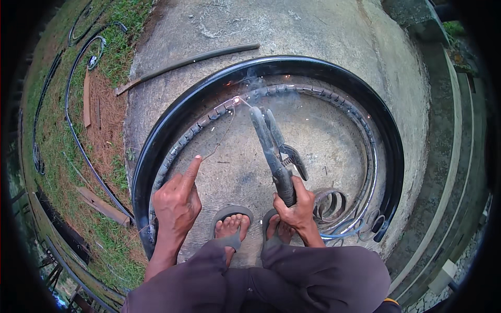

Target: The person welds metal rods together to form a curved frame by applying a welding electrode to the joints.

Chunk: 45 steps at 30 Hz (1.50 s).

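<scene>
My right hand (295,206) is wrapped round the dark handle of a welding electrode holder (269,141). A short, thin electrode (246,103) sticks out of its jaws, with a bright glow and sparks at its tip. That glow sits on a curved metal strip (201,122) with regular notches, coiled on the ground. My left hand (177,195) is curled, its index finger stretched forward. From that fingertip a thin bent wire (231,124) runs up to the glow; the thumb's grip on it is mostly hidden. Faint smoke hangs above the strip.
A wide black curved channel (172,112) rings the notched strip on the concrete (308,31). Small metal rings (330,203) lie by my right foot. A long bar (193,61) rests beyond; wood pieces (104,207) and curved strips lie on the grass at left. My sandalled feet stand inside the ring.
</scene>
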Motion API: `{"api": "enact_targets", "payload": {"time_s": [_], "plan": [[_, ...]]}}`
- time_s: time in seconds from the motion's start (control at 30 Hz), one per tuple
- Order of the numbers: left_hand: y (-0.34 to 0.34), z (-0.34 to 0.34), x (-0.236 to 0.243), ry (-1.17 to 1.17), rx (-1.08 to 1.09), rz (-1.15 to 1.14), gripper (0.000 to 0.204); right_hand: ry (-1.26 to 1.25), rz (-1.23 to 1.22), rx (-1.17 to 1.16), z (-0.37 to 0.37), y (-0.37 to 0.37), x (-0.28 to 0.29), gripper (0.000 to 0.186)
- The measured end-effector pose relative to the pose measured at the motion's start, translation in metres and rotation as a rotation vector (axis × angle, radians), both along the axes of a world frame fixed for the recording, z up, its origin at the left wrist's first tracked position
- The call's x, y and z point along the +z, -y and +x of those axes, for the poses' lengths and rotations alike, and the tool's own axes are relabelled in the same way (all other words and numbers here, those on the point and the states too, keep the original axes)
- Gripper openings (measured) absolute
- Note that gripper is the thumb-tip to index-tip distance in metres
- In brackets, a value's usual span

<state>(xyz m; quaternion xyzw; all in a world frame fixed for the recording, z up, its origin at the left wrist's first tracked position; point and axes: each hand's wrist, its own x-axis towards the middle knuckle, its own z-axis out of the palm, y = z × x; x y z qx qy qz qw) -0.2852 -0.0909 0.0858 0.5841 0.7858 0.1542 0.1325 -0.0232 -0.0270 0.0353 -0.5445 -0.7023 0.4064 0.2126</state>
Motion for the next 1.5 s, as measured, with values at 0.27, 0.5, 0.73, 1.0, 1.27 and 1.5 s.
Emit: {"api": "enact_targets", "payload": {"time_s": [0.27, 0.5, 0.73, 1.0, 1.27, 1.5], "plan": [[0.011, -0.001, -0.002, -0.001, 0.029, -0.016, 0.061, 0.002, -0.015, 0.046, -0.002, 0.007, -0.003, 0.042], [0.014, -0.002, -0.006, 0.016, 0.057, -0.008, 0.061, -0.003, -0.031, 0.069, -0.003, 0.007, -0.006, 0.042], [0.015, -0.007, -0.014, -0.036, 0.027, -0.067, 0.059, 0.005, -0.024, 0.069, -0.007, 0.004, -0.003, 0.042], [0.012, -0.006, -0.012, -0.014, 0.027, -0.057, 0.058, 0.021, -0.009, 0.08, -0.007, 0.003, -0.003, 0.045], [0.011, -0.009, -0.011, -0.013, 0.021, -0.079, 0.057, -0.009, 0.01, 0.089, -0.007, 0.003, -0.006, 0.044], [0.008, -0.006, -0.012, 0.022, 0.021, -0.016, 0.057, 0.002, 0.031, 0.051, -0.01, 0.002, 0.002, 0.04]]}}
